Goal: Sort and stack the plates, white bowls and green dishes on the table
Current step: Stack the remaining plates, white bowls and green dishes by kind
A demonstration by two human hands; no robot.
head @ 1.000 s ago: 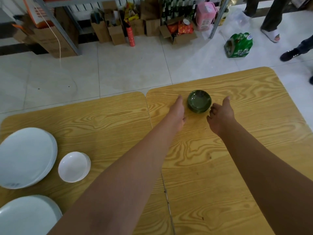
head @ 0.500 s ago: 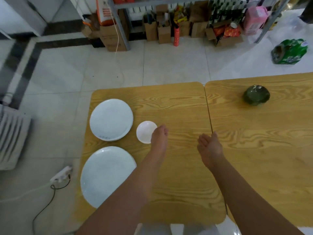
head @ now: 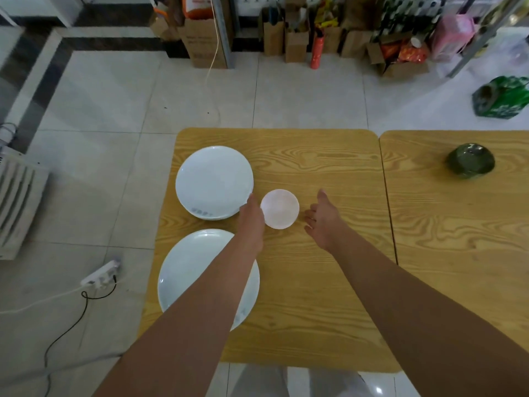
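Half a second back both hands sat nearer the person, the left one at the bowl's right edge and the right one well apart from it; now the left hand (head: pixel 252 217) has crossed to the bowl's left side and the right hand (head: pixel 322 220) has come up on its right, so the two flank the white bowl (head: pixel 280 209). A second back the same hands flanked the green dishes (head: pixel 471 161) instead. Those dishes now sit well off to the right of the right hand, on the right table (head: pixel 458 253), untouched. The white bowl stands upright with its mouth up; it is round, so no long axis and no pointing direction can be told. It lies between the two hands on the left table (head: pixel 315 282). The left hand's inner side is against the bowl's left rim, and real contact cannot be told. The left fingers (head: pixel 251 201) are straight and pressed together, pointing away from the person, and their tips reach the rim of the far plate stack (head: pixel 213 180), which lies just left of them. The right fingers (head: pixel 310 215) are relaxed and loosely spread, palm turned toward the bowl — the bowl is just beside their tips with a sliver of table showing between. Neither hand holds anything. The near plate (head: pixel 183 270) lies behind the left fingers toward the person, partly under the left forearm.
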